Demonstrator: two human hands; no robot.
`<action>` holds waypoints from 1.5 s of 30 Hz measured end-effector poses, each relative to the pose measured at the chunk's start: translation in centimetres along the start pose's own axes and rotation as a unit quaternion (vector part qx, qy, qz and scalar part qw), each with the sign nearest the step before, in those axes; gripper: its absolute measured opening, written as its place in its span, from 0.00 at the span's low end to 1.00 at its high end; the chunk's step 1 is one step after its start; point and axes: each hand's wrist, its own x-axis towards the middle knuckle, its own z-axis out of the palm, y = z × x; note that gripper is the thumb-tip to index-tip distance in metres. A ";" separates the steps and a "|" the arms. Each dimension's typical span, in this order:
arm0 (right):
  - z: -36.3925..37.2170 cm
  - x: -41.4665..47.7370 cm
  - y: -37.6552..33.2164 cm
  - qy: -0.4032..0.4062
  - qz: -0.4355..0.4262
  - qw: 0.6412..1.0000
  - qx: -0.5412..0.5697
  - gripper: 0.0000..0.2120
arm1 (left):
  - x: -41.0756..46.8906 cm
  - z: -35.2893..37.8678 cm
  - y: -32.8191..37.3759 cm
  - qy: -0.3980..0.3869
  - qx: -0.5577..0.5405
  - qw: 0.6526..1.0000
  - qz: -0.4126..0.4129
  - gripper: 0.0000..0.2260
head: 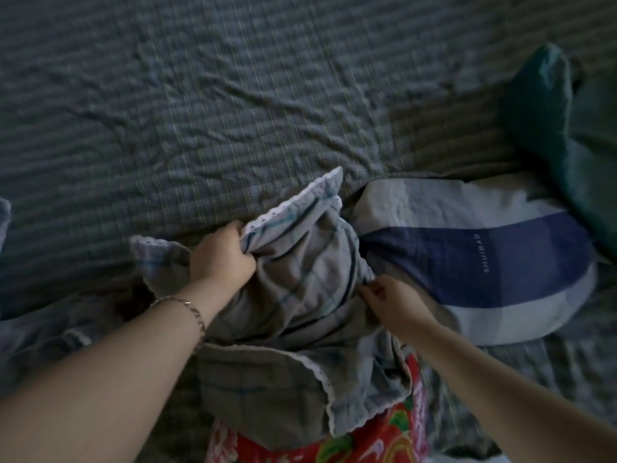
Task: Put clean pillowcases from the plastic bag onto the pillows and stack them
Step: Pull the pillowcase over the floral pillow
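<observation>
A grey checked pillowcase (300, 289) with a white scalloped edge is partly drawn over a pillow with a red flowered cover (377, 439), which sticks out at the bottom. My left hand (220, 252) grips the pillowcase near its upper left corner. My right hand (390, 299) pinches the fabric at the right side. To the right lies a finished pillow (484, 262) in a white, grey and blue striped case.
Everything rests on a bed with a wrinkled dark checked sheet (233, 111). A dark green cushion (551, 105) leans at the right edge. A scrap of blue fabric (4, 215) shows at the far left.
</observation>
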 end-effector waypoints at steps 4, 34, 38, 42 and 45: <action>1.4 0.7 -2.0 0.062 0.048 0.985 0.153 0.13 | -0.7 -0.1 -0.2 0.044 -0.089 0.995 -0.020 0.11; -0.3 -3.2 5.9 0.094 0.077 0.975 0.187 0.21 | 2.8 -3.4 -2.4 0.053 -0.149 0.984 -0.080 0.11; 3.2 -3.2 7.2 0.070 0.133 0.976 0.159 0.24 | 3.3 -2.4 -1.2 -0.050 -0.133 0.988 -0.054 0.14; 3.7 -3.5 7.2 0.057 0.091 0.987 0.118 0.17 | 5.5 -3.2 2.4 -0.206 -0.141 0.968 0.017 0.29; 3.5 -3.2 7.0 0.046 0.073 0.995 0.046 0.17 | 6.6 -2.1 6.1 -0.241 0.007 0.962 0.126 0.26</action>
